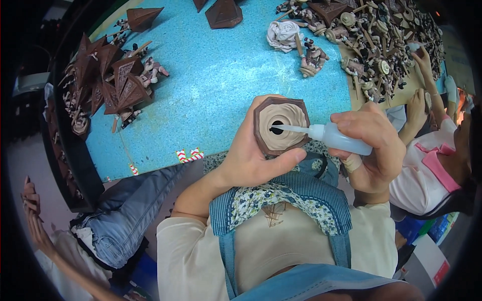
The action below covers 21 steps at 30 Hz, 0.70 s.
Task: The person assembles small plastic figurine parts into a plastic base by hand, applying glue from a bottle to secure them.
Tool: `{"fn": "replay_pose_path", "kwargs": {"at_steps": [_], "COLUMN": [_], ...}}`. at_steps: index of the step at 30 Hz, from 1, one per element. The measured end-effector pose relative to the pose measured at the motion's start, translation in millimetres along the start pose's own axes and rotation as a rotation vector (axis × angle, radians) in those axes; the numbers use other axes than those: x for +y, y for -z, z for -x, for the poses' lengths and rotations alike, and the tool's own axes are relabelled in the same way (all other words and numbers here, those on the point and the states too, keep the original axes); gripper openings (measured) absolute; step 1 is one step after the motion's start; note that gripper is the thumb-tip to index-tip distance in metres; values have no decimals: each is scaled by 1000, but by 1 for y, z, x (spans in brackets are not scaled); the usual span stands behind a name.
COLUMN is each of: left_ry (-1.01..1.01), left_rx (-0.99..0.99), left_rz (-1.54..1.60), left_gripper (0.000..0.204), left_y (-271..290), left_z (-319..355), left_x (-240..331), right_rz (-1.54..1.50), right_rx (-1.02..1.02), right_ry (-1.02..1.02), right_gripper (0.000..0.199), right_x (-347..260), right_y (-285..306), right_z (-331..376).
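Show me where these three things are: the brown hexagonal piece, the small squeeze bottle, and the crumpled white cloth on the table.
brown hexagonal piece [286, 114]: head view, on its tan swirled face.
squeeze bottle [341, 140]: head view, on its clear body.
white cloth [282, 34]: head view, on the middle of the crumpled bundle.

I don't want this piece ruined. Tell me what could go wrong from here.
The bottle nozzle sits right at the dark hole in the brown piece; a hard squeeze by the right hand might flood it. The left hand holds the piece in the air above the lap, so drips could reach the thumb or the apron.
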<state>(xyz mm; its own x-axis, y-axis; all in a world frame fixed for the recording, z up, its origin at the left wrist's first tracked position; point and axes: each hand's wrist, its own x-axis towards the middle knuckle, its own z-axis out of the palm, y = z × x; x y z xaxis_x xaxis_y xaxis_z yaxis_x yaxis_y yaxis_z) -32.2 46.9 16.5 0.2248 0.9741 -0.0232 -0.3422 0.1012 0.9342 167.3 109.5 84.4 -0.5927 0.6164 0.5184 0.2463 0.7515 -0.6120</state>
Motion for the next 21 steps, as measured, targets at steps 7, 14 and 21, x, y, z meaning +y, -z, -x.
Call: {"fn": "replay_pose_path", "kwargs": {"at_steps": [7, 14, 21], "left_ry": [-16, -20, -11], "left_rx": [-23, -29, -35], "left_rz": [-46, -50, -33], "left_gripper": [72, 72, 72], "left_y": [1, 0, 0], "left_z": [0, 2, 2], "left_x": [-1, 0, -1], "right_rz": [-20, 7, 15], "right_rx": [-14, -11, -24], "right_ry": [1, 2, 18], "right_gripper": [28, 30, 26], "right_x": [1, -3, -1], "right_y": [1, 0, 1], "right_z": [4, 1, 2]}}
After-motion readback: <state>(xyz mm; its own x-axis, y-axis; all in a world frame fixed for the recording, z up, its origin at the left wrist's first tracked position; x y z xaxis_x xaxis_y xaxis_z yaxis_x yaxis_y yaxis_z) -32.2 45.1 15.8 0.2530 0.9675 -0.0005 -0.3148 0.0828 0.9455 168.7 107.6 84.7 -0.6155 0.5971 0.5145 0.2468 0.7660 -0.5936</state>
